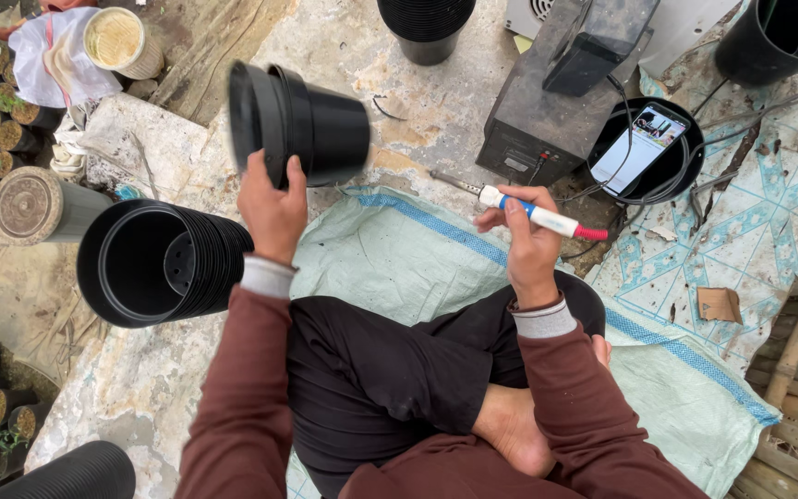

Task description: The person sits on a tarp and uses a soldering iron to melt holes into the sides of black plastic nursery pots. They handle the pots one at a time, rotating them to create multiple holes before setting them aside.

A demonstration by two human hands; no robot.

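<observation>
Gripping the rim of a black plastic pot [302, 120], the left hand [272, 205] holds it up on its side, just above a stack of black pots [163, 261] lying on the ground. Right of the held pot, the right hand [528, 242] is clenched around a white-handled tool [521, 209] with a metal tip. Beyond that tool sits a dark metal box [556, 102], with a phone [641, 148] beside it.

head cam | worn on head, faces straight down | close over lap, hands, ground | single view
</observation>
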